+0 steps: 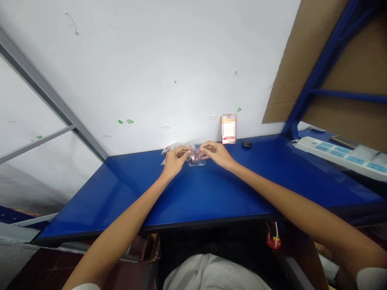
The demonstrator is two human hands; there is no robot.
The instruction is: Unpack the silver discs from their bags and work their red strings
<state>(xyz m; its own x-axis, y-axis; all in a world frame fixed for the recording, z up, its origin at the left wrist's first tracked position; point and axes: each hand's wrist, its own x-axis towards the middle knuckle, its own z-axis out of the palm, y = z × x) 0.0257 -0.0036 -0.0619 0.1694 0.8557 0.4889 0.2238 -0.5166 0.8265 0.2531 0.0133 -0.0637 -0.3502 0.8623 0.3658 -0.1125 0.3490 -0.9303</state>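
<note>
Both hands meet over a small clear plastic bag (196, 162) near the back of the blue table. Something red and silvery shows in the bag, too small to name. My left hand (177, 160) pinches the bag's left upper side between thumb and fingers. From the right, my right hand (216, 153) pinches at its upper edge, with the fingertips close to those of the left. Behind and beside the left hand lie more clear plastic bags (166, 149), partly hidden by that hand; what they contain is hard to make out.
A phone-like upright panel (229, 129), its front blurred out, leans against the white wall. Right of it lies a small black object (247, 144). A white power strip (341, 156) runs along the table's right side, beside a blue metal frame (314, 80). The blue tabletop (199, 197) has a dark front edge.
</note>
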